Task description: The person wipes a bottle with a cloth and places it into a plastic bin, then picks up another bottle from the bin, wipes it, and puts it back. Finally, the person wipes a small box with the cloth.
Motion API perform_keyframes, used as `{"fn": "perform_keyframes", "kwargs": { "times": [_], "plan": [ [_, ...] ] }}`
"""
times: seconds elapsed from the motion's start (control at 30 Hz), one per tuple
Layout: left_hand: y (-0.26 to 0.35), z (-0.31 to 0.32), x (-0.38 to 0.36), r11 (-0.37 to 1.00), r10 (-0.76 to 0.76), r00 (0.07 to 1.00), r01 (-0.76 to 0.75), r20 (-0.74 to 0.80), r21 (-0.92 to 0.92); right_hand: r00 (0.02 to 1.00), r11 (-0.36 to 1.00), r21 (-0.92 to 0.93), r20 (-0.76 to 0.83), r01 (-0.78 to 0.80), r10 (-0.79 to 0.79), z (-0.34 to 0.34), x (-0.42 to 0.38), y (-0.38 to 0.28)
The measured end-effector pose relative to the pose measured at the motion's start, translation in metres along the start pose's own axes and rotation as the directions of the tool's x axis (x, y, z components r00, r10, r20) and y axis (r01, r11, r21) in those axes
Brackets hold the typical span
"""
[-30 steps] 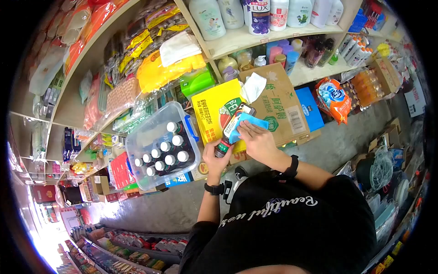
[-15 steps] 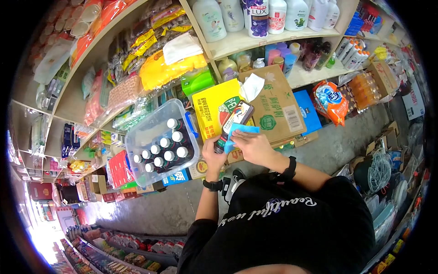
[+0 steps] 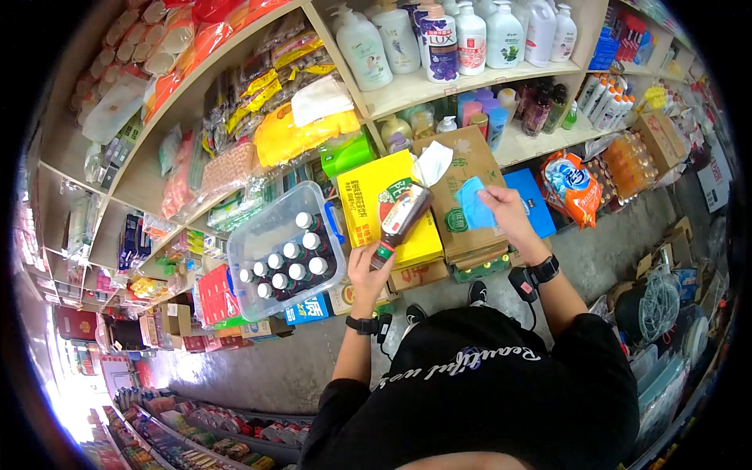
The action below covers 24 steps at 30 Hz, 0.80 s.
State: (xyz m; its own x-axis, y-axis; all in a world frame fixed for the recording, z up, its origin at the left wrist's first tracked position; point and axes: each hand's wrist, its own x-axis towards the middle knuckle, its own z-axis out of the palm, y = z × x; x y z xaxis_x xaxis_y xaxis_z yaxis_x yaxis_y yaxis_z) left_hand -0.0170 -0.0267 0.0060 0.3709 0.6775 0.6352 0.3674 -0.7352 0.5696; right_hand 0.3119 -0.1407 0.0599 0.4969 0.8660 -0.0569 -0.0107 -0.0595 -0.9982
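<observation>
My left hand (image 3: 367, 270) is closed round the neck end of a dark bottle (image 3: 405, 214) with a printed label. The bottle is tilted, its base pointing up and to the right above a yellow carton (image 3: 362, 189). My right hand (image 3: 507, 210) pinches a folded light-blue cloth (image 3: 473, 204) over a brown cardboard box (image 3: 460, 157), apart from the bottle. To the left of my left hand stands a clear plastic bin (image 3: 249, 211) holding several dark bottles with white caps (image 3: 297, 272). A crumpled white cloth (image 3: 432, 163) lies where the yellow carton and the brown box meet.
Shelves ahead carry pump bottles (image 3: 441, 45) and yellow packets (image 3: 301, 129). An orange detergent bag (image 3: 576, 188) sits to the right, beside a blue box (image 3: 529, 200). Cartons and a coil of wire (image 3: 660, 294) are on the floor side at right.
My right hand has moved right with the blue cloth, away from the bottle it was touching. My left hand still holds the bottle, and its label is now more exposed.
</observation>
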Motion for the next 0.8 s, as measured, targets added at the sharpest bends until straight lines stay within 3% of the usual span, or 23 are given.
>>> {"fn": "perform_keyframes", "kwargs": {
  "times": [0.13,0.3,0.33,0.37,0.43,0.53,0.63,0.8],
  "plan": [
    [0.002,-0.002,0.008,0.981,-0.165,0.986,0.166,0.020,-0.104,0.991,0.991,0.124,-0.130,0.044,-0.028,0.001,0.003,-0.001],
    [-0.011,-0.005,0.013,0.964,-0.213,0.971,0.227,0.109,-0.139,0.936,0.914,-0.204,0.037,0.349,-0.350,0.019,0.000,-0.040],
    [-0.012,-0.004,0.013,0.959,-0.221,0.969,0.236,0.106,-0.159,0.908,0.863,-0.283,0.106,0.418,-0.405,0.027,-0.003,-0.053],
    [-0.013,-0.003,0.013,0.953,-0.230,0.968,0.245,0.102,-0.179,0.814,0.726,-0.375,0.195,0.577,-0.547,0.034,0.003,-0.054],
    [-0.018,0.000,0.011,0.936,-0.261,0.959,0.280,0.113,-0.212,0.550,0.345,-0.475,0.409,0.810,-0.728,0.045,0.019,-0.049],
    [-0.020,0.004,0.011,0.903,-0.332,0.934,0.355,0.129,-0.242,0.496,0.263,-0.426,0.664,0.866,-0.560,0.063,0.034,-0.012],
    [-0.019,0.007,0.012,0.906,-0.345,0.933,0.359,0.101,-0.225,0.481,0.126,-0.501,0.683,0.856,-0.550,0.078,0.037,-0.007],
    [-0.008,0.016,0.009,0.972,-0.225,0.974,0.222,-0.035,-0.077,0.508,0.232,-0.460,0.678,0.857,-0.531,0.087,0.051,-0.017]
  ]
}}
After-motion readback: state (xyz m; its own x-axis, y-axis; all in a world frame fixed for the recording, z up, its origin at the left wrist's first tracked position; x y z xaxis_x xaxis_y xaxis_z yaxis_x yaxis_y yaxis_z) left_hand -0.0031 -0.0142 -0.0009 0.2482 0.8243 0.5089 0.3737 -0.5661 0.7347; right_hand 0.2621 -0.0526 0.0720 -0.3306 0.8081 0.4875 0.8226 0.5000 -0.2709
